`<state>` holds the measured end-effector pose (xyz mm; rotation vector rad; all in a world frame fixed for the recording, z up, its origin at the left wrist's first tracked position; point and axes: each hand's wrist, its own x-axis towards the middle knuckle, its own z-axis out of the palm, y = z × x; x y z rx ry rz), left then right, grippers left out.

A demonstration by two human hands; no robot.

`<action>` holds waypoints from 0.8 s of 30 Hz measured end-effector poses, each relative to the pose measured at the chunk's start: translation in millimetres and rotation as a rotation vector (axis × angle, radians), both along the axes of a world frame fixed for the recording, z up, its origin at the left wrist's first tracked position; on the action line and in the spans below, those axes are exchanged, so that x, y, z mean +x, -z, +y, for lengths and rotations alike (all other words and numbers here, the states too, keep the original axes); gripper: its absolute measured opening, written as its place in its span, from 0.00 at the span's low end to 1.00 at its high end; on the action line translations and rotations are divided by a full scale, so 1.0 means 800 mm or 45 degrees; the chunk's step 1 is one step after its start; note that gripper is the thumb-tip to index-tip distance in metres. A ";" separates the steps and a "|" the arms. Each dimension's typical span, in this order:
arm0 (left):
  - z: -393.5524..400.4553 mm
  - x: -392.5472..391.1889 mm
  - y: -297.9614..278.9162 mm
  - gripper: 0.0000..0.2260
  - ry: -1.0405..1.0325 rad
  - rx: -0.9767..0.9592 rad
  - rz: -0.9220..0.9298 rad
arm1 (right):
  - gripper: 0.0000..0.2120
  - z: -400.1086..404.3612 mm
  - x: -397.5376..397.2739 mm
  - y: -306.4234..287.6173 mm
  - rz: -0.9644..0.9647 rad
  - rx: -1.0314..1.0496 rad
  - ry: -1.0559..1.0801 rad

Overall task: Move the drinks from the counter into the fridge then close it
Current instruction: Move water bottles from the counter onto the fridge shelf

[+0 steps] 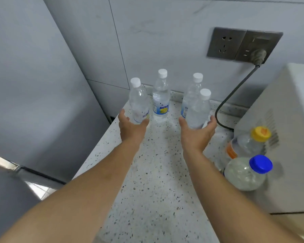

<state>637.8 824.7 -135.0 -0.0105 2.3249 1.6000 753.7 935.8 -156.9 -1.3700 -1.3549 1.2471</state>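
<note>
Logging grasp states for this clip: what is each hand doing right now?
Left hand: open, fingers cupped around the leftmost white-capped bottle, not yet closed.
Right hand: open, fingers spread around the nearest white-capped bottle.

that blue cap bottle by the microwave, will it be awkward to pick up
Probably. The blue cap bottle looks round and wide, so one hand may not wrap it. It seems full of clear liquid, so likely heavy. It appears tilted, so it may roll or tip if nudged.

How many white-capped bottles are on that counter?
4. Far-left bottle at the left hand; labelled bottle beside it; rear-right bottle; front-right bottle at the right hand. More may be hidden.
</note>
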 end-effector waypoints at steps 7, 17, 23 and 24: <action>0.035 -0.054 0.015 0.49 0.050 -0.024 0.040 | 0.46 0.009 -0.015 0.034 0.099 -0.007 0.012; 0.020 -0.065 0.034 0.31 0.056 -0.033 0.193 | 0.32 0.027 -0.016 0.050 0.079 0.012 -0.018; -0.020 -0.017 0.042 0.30 -0.008 -0.004 0.317 | 0.28 -0.016 0.010 0.051 0.063 0.031 -0.134; -0.027 -0.006 0.041 0.29 -0.017 0.014 0.324 | 0.28 -0.028 0.015 0.051 0.061 0.035 -0.176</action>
